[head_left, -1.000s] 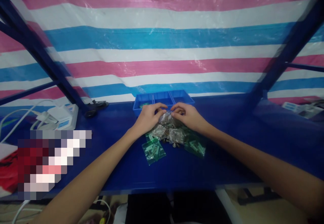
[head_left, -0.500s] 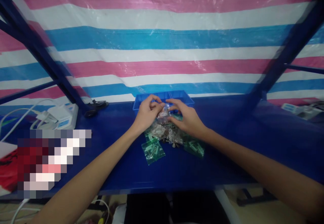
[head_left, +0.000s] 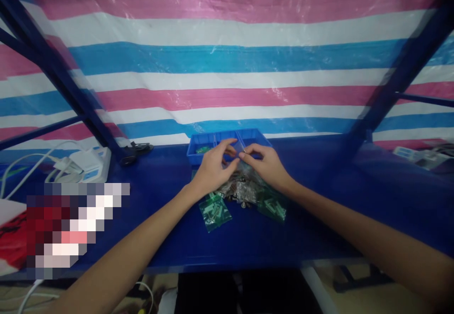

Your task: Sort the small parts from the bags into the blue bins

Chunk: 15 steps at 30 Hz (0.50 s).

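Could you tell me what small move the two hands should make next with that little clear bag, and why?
Probably pull the bag's mouth apart. The left hand and right hand both pinch the top of a small clear bag just in front of the blue divided tray, above the pile of bags on the blue table. Whether it is already open is unclear.

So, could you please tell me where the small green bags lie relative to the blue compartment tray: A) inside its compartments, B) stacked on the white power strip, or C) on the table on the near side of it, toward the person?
C: the green bags lie flat on the blue table, on the near side of the tray, below both hands.
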Available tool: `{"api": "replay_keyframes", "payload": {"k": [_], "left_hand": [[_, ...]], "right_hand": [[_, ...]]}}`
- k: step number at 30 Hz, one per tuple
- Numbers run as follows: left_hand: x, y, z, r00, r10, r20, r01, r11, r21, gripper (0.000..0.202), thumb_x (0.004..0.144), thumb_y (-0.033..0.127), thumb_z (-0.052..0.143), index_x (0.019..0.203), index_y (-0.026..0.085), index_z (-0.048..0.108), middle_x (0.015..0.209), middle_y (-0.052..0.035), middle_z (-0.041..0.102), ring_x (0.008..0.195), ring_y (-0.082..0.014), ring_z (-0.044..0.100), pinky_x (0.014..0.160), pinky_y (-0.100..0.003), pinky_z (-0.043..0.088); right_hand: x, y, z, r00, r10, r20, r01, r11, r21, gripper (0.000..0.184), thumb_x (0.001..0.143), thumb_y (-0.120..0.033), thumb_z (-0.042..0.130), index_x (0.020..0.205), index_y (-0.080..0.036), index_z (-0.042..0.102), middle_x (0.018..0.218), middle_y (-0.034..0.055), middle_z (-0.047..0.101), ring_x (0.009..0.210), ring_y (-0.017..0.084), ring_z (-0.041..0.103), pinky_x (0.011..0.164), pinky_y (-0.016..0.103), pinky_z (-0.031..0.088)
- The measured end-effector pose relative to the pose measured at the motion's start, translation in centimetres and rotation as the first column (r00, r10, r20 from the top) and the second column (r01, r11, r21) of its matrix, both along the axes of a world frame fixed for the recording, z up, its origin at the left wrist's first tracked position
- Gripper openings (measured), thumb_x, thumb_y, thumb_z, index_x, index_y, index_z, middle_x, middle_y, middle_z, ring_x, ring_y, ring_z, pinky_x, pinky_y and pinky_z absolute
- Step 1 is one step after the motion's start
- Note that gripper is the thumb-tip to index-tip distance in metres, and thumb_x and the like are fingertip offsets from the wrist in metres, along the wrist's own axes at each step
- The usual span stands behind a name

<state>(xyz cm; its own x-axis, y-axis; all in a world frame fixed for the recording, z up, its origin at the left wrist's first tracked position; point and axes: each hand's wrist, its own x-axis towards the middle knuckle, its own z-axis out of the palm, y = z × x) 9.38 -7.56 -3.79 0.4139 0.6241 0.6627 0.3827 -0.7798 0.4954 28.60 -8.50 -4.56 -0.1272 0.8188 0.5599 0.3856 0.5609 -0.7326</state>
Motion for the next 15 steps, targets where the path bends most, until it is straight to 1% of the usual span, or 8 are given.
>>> {"api": "replay_keyframes", "payload": {"k": [1,3,5,7,9,10,13,15], "left_hand": [[0.0,0.0,-0.2,0.998,-0.017,-0.057,0.020,0.998,0.054,0.048,0.091,0.025,0.067,0.136,0.020,0.051,0.114,-0.0094,0.070,0.104,-0.0214,0.067,0.077,-0.032,0.056],[-0.1,0.2,-0.7,0.990,-0.035,-0.138,0.053,0.991,0.127,0.048,0.091,0.027,0.068,0.136,0.020,0.052,0.123,-0.0109,0.067,0.110,-0.0230,0.064,0.083,-0.036,0.056],[-0.1,0.4,-1.0,0.990,-0.037,-0.139,0.057,0.988,0.143,0.039,0.095,0.025,0.063,0.133,0.020,0.055,0.124,-0.0103,0.067,0.105,-0.0211,0.066,0.083,-0.035,0.056],[-0.1,0.6,-1.1,0.996,-0.022,-0.091,0.034,0.991,0.130,0.032,0.098,0.022,0.057,0.130,0.020,0.058,0.121,-0.0087,0.069,0.100,-0.0186,0.067,0.080,-0.033,0.056],[-0.2,0.8,-1.1,0.998,0.009,-0.057,-0.002,0.994,0.110,0.030,0.099,0.020,0.055,0.129,0.021,0.059,0.111,-0.0064,0.072,0.095,-0.0172,0.069,0.078,-0.031,0.056],[-0.2,0.9,-1.1,0.998,0.028,-0.050,-0.023,0.995,0.099,0.032,0.099,0.020,0.056,0.131,0.021,0.058,0.106,-0.0052,0.072,0.091,-0.0167,0.069,0.077,-0.031,0.056],[-0.3,1.1,-1.1,0.995,0.088,-0.045,-0.085,0.994,0.075,0.042,0.097,0.022,0.061,0.138,0.022,0.051,0.094,-0.0024,0.069,0.080,-0.0149,0.067,0.075,-0.030,0.055],[-0.4,1.2,-1.1,0.992,0.102,-0.071,-0.096,0.991,0.089,0.042,0.096,0.025,0.063,0.136,0.023,0.051,0.098,-0.0031,0.067,0.083,-0.0156,0.066,0.076,-0.031,0.055]], "right_hand": [[0.0,0.0,0.0,0.999,0.037,-0.028,-0.037,0.999,-0.009,0.020,0.088,-0.037,0.066,0.074,-0.023,0.063,0.092,0.0042,0.072,0.092,0.021,0.065,0.087,0.039,0.049],[-0.1,0.0,0.1,0.994,0.089,-0.065,-0.090,0.996,-0.011,0.024,0.087,-0.037,0.068,0.069,-0.022,0.061,0.108,0.0068,0.073,0.108,0.023,0.065,0.098,0.043,0.047],[-0.2,-0.2,0.3,0.989,0.123,-0.083,-0.127,0.991,-0.034,0.024,0.087,-0.039,0.067,0.070,-0.022,0.064,0.119,0.0085,0.071,0.117,0.026,0.061,0.094,0.043,0.051],[-0.3,-0.4,0.4,0.984,0.147,-0.105,-0.155,0.985,-0.074,0.023,0.089,-0.043,0.065,0.080,-0.022,0.069,0.115,0.0095,0.071,0.110,0.026,0.064,0.076,0.038,0.056],[-0.4,-0.4,0.4,0.978,0.156,-0.142,-0.172,0.979,-0.107,0.024,0.089,-0.044,0.063,0.091,-0.021,0.070,0.103,0.0086,0.072,0.092,0.023,0.067,0.060,0.032,0.054],[-0.4,-0.3,0.3,0.975,0.152,-0.164,-0.172,0.979,-0.114,0.024,0.089,-0.043,0.063,0.094,-0.021,0.070,0.097,0.0077,0.072,0.086,0.022,0.067,0.056,0.030,0.053],[-0.4,0.0,-0.1,0.965,0.135,-0.225,-0.166,0.979,-0.122,0.020,0.087,-0.035,0.065,0.100,-0.020,0.069,0.090,0.0067,0.071,0.083,0.021,0.068,0.054,0.029,0.053],[-0.2,0.2,-0.2,0.960,0.125,-0.250,-0.160,0.979,-0.126,0.019,0.087,-0.030,0.064,0.102,-0.020,0.069,0.090,0.0068,0.072,0.082,0.021,0.069,0.056,0.030,0.054]]}}
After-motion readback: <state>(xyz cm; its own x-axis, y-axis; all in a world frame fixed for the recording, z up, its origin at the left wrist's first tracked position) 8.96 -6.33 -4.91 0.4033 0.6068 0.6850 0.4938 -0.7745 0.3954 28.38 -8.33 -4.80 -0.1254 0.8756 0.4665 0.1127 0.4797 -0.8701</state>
